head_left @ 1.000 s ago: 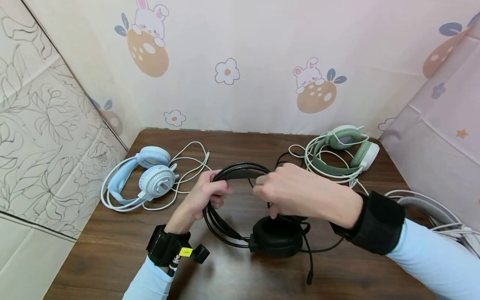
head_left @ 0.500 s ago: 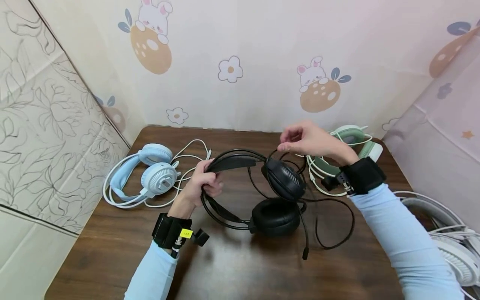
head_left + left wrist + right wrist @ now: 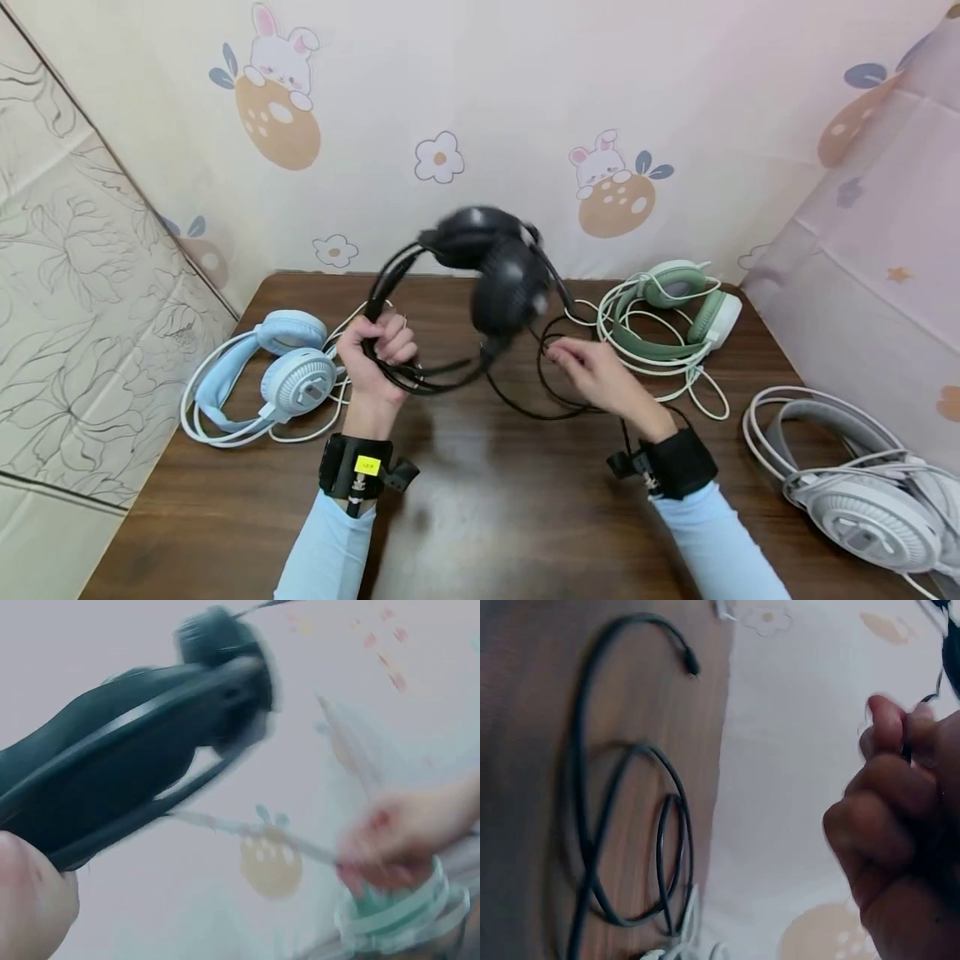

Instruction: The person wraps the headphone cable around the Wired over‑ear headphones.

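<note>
My left hand [image 3: 375, 358] grips a pair of black headphones [image 3: 506, 287] by the headband, raised above the table and blurred. Both ear cups point up and to the right in the head view. In the left wrist view the headband [image 3: 112, 761] extends from beside my thumb. My right hand [image 3: 600, 375] pinches the black cable between thumb and fingertips, right of the headphones; the right wrist view shows these curled fingers [image 3: 885, 727]. More of the black cable [image 3: 579, 750] lies looped on the table, its plug [image 3: 691, 661] at one end.
Light blue headphones [image 3: 303, 383] lie at the left of the brown table [image 3: 480, 517]. Green headphones [image 3: 705, 321] with a coiled pale cord are at the back right. White and grey headphones [image 3: 870, 517] sit at the right edge. A patterned wall covering [image 3: 510, 100] rises behind.
My left hand has lifted the black headphones and turned their ear cups upward. My right hand went from the headphones up to the back, then came down toward the front with the cable.
</note>
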